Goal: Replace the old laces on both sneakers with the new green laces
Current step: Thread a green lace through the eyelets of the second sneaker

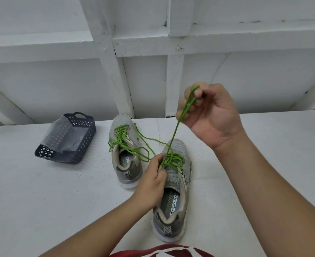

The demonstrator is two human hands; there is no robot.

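**Green Lace Pulled Up Over a White Table**

Red cloth with white marks [164,252] showed at the very bottom, closest to the camera. Just past it sat the near sneaker [173,199], gray, with its heel toward the person, on a white table [41,201]. The table top looked a bit rough and speckled.

The left hand [153,182] was curled over the tongue of the near sneaker, its fingers pinching at the eyelets where the green lace [173,138] came out. The right hand [206,112] was held high above the shoe. Its fingers and thumb pinched the lace, which ran tight from the shoe up to that hand.

A second sneaker [123,154] stood just beside the first, farther back and to the left. It already had a green lace [127,145] in it, with loose loops spilling onto the table.

Well off to the left lay a dark basket [84,138] with a clear plastic sheet [58,134] draped over it.

Behind the table rose a white wall [60,86] of painted boards and beams.
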